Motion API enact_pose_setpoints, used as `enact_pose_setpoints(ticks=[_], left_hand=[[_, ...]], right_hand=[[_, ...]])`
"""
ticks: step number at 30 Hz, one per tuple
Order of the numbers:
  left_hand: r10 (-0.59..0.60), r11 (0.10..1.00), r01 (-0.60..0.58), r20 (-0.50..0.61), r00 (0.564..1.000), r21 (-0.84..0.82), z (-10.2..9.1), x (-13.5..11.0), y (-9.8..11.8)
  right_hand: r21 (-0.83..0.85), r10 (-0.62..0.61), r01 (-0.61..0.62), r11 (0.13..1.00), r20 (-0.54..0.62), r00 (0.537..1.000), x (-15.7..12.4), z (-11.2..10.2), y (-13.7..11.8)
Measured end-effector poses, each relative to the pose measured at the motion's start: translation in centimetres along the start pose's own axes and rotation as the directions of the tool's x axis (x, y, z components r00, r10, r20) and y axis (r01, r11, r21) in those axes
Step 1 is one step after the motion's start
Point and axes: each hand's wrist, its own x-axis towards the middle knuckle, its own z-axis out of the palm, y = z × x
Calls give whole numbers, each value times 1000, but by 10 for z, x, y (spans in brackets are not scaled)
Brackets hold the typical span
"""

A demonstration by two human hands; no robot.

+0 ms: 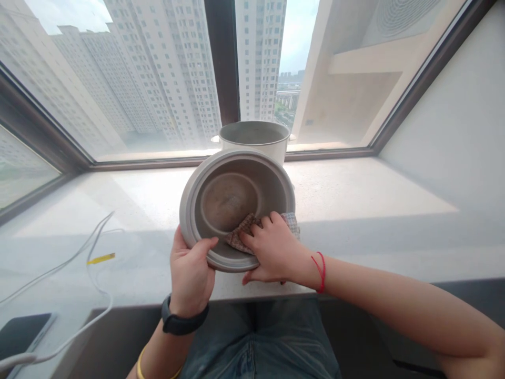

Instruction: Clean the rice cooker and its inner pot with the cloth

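Wiping: inner pot (236, 195) is tilting above the sill (355, 200) edge.
Left hand (191, 271): is gripping the rim.
Right hand (276, 250): is pressing cloth (241, 231) inside, fingers together.
Next: probably needing to sweep around the wall.

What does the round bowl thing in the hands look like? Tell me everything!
The bowl is round, grey and looks like metal, with a thick rim and a dull, brownish flat bottom. It is tipped up so its inside faces the camera, above the pale sill edge. The left hand grips its lower left rim. The right hand presses a checked cloth against its inside.
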Motion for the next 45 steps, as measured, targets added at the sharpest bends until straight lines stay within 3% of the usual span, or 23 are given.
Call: enact_pose_setpoints(ticks=[6, 14, 16, 19, 22, 25, 27, 31, 35, 39, 42, 45], left_hand=[[-51, 986, 21, 179, 982, 165, -7, 20, 25], [-83, 981, 17, 339, 937, 194, 0, 42, 43], [-17, 992, -22, 307, 951, 122, -2, 32, 34], [38, 999, -41, 198, 979, 10, -10, 3, -1], [-113, 988, 127, 147, 983, -86, -14, -27, -42], [-198, 965, 199, 20, 980, -169, -8, -39, -60], [-183, 967, 178, -14, 983, -181, -3, -35, -55], [-195, 976, 199, 51, 980, -94, 1, -15, -27], [-228, 971, 211, 172, 958, 112, -2, 12, 7], [-284, 938, 191, 324, 902, 289, -2, 37, 37], [-200, 967, 122, 368, 908, 225, -4, 36, 35], [-18, 995, -8, 245, 969, 102, -10, 12, 2]], right_hand=[[-66, -39, 42, 997, 56, 998, -7, -6, 18], [-111, -38, 46, 993, 76, 996, -9, -7, 7], [-95, -26, 33, 995, 68, 997, -8, -5, 3], [-57, 6, -4, 998, 48, 999, -6, -3, -3], [-10, 36, -36, 999, 23, 999, -5, 0, -10], [23, 52, -52, 998, -6, 999, -5, 4, -12], [31, 64, -64, 997, -18, 998, -6, 6, -8], [-22, 74, -74, 997, -4, 997, -11, 5, 7], [-142, 29, -23, 990, 38, 999, -16, -2, 20], [-209, -30, 46, 977, 83, 996, -16, -7, 23], [-197, -22, 45, 979, 121, 992, -13, -9, 18], [-161, 18, 2, 987, 122, 992, -11, -11, 11]])
